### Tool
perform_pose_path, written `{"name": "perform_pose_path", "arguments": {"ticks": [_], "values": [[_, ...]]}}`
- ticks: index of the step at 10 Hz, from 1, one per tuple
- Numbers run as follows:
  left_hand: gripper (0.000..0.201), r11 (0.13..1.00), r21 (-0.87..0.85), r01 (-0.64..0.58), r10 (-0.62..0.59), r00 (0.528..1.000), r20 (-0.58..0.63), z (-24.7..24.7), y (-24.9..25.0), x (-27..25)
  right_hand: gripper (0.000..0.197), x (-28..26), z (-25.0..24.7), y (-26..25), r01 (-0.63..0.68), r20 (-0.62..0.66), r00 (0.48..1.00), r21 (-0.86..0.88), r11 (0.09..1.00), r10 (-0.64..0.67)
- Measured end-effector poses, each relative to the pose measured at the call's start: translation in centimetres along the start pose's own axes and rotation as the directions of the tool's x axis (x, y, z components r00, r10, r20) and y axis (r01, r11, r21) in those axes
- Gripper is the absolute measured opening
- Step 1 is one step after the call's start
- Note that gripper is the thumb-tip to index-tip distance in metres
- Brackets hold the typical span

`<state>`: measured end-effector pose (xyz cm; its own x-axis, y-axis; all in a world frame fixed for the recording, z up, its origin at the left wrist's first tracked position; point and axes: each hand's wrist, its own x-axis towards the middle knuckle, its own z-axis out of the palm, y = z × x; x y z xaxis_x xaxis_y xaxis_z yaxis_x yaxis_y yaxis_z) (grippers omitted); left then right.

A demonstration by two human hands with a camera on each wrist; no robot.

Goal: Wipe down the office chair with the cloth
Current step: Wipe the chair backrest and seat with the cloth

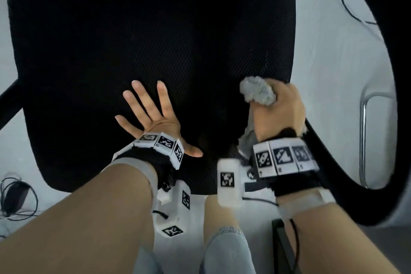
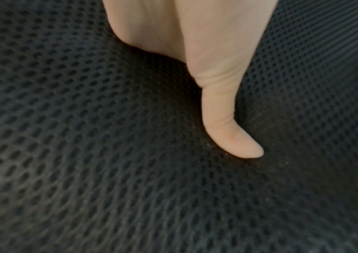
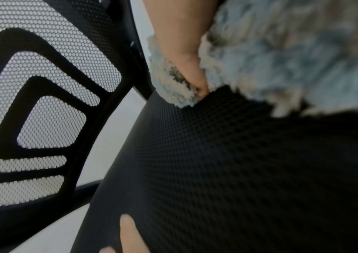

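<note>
The right hand (image 1: 279, 110) has its fingers (image 3: 186, 68) curled tight round the bunched grey cloth (image 1: 258, 93), pressing it on the office chair (image 1: 144, 40) seat's edge. The left hand (image 1: 153, 115), fingers spread flat, steadies the seat beside it. Wiping is underway; next comes a firm sweep across the mesh.

A pale grey-white floor (image 1: 322, 55) is seen all around, evenly and softly lit, with no hard shadows cast. At nine o'clock, low in the head view, a small dark device with looped black cables (image 1: 15, 198) is laid on the floor. At one o'clock a thin black cable (image 1: 347, 6) is curled across the pale surface. At three o'clock a bent chrome tube frame (image 1: 364, 131) is stood on the floor; what it belongs to cannot be told. No walls or windows are shown clearly.
</note>
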<state>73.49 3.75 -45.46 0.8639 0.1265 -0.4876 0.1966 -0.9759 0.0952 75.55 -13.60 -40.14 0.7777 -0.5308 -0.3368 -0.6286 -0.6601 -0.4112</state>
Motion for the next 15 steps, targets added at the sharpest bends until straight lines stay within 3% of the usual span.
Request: {"name": "perform_pose_path", "arguments": {"ticks": [1, 2, 3, 4, 5, 6, 7, 8, 9, 10, 11, 12, 13, 14, 15], "values": [[0.151, 0.997, 0.025, 0.067, -0.065, 0.994, -0.084, 0.3, 0.9, -0.3, 0.027, 5.3, -0.1, -1.7, 0.005, -0.062, 0.998, -0.004, 1.000, -0.005], [0.109, 0.977, -0.141, 0.160, -0.182, 0.970, -0.160, 0.1, 2.7, 0.5, 0.027, 5.6, 0.2, -1.7, -0.016, -0.102, 0.995, 0.057, 0.998, 0.021], [0.123, 0.992, -0.083, 0.092, -0.105, 0.978, -0.178, 0.8, 2.3, 1.1, 0.025, 1.3, -0.1, -0.2, -0.047, -0.017, 0.999, 0.045, 0.998, 0.047], [0.133, 1.000, -0.012, 0.018, -0.020, 0.984, -0.175, 1.6, 1.3, 1.3, 0.025, 1.0, -0.8, 0.2, -0.033, 0.022, 0.999, -0.004, 0.999, 0.033], [0.133, 0.999, -0.033, 0.024, -0.029, 0.982, -0.188, 1.2, 1.5, 1.5, 0.025, 6.7, -0.6, -1.4, 0.002, -0.006, 1.000, -0.028, 1.000, -0.002], [0.133, 0.994, -0.081, 0.073, -0.084, 0.986, -0.147, 0.7, 2.4, 1.2, 0.022, 9.4, -0.8, -2.9, -0.029, -0.044, 0.999, 0.063, 0.998, 0.032], [0.129, 0.984, -0.097, 0.148, -0.161, 0.977, -0.141, 0.0, 3.2, 0.3, 0.023, 4.3, -0.7, -0.9, -0.017, -0.030, 0.999, 0.054, 0.998, 0.019], [0.149, 0.998, -0.026, 0.065, -0.065, 0.997, -0.033, -0.2, 2.3, 0.1, 0.027, -0.1, -1.1, 0.8, -0.083, 0.063, 0.994, -0.018, 0.996, 0.084], [0.137, 0.998, -0.011, 0.063, -0.064, 0.997, -0.054, 0.5, 1.2, 0.9, 0.024, 3.5, -1.3, -0.2, -0.088, 0.061, 0.994, 0.020, 0.996, 0.087], [0.131, 0.994, -0.044, 0.098, -0.101, 0.993, -0.063, 0.6, 2.3, 1.0, 0.025, 8.1, -1.0, -2.0, -0.093, -0.024, 0.995, 0.125, 0.988, 0.097], [0.116, 0.975, -0.133, 0.177, -0.189, 0.978, -0.083, -0.4, 3.6, 0.8, 0.025, 6.2, -0.3, -1.7, -0.051, -0.045, 0.997, 0.126, 0.991, 0.057], [0.136, 0.998, -0.015, 0.064, -0.065, 0.995, -0.074, -0.1, 2.6, 1.1, 0.030, 0.0, -0.3, 0.5, 0.012, 0.075, 0.997, 0.000, 1.000, -0.012], [0.135, 0.999, 0.021, 0.050, -0.048, 0.997, -0.059, 0.4, 1.5, 1.1, 0.029, -0.4, -0.7, 1.1, 0.039, 0.116, 0.993, -0.072, 0.997, -0.030], [0.139, 0.995, 0.028, 0.093, -0.092, 0.996, -0.010, 0.4, 1.6, 1.3, 0.025, 5.0, -0.6, -1.0, 0.039, 0.023, 0.999, 0.006, 0.999, -0.039], [0.122, 0.989, -0.059, 0.132, -0.134, 0.991, -0.027, -0.3, 2.8, 0.9, 0.022, 8.6, 0.1, -3.3, -0.016, -0.082, 0.996, 0.111, 0.994, 0.025]]}}
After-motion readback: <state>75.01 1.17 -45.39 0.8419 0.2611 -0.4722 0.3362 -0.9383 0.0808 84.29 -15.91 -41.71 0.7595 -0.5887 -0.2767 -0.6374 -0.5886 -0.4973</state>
